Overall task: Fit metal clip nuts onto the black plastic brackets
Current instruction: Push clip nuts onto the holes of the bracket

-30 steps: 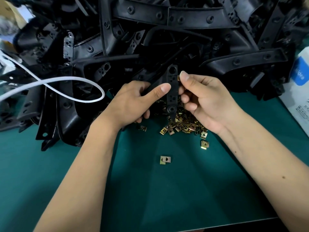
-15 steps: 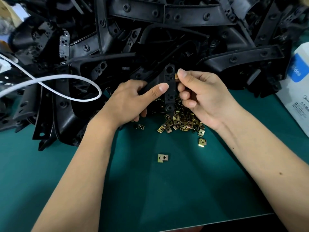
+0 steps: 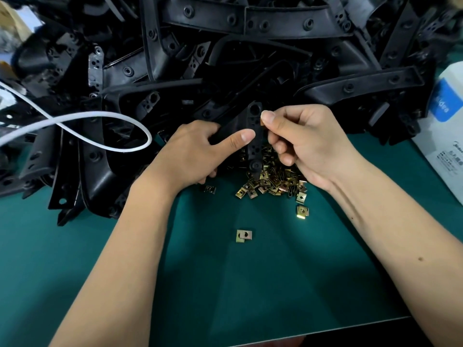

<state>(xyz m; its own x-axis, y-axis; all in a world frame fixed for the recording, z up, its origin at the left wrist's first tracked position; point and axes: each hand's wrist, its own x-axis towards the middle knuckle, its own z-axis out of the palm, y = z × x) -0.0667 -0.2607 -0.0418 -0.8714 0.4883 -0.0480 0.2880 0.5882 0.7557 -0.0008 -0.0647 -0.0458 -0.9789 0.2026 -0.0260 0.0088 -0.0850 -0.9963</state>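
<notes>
Left hand (image 3: 198, 151) gripping black bracket (image 3: 254, 136) upright over the clip nut pile (image 3: 273, 181) on green mat (image 3: 250, 284). Right hand (image 3: 308, 144) pinching a clip nut (image 3: 262, 123) against bracket's right edge, near the top hole. Heap of brackets (image 3: 225, 58) behind.

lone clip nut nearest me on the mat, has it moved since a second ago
No. The lone clip nut keeps its spot below the clip nut pile; only the camera shifted.

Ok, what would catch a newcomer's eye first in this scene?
Probably the big jumbled heap of black plastic brackets filling the far half of the green mat. Next, the two hands at centre: the left hand holds one bracket upright while the right hand pinches at its edge, above a glinting pile of brass-coloured metal clip nuts.
</notes>
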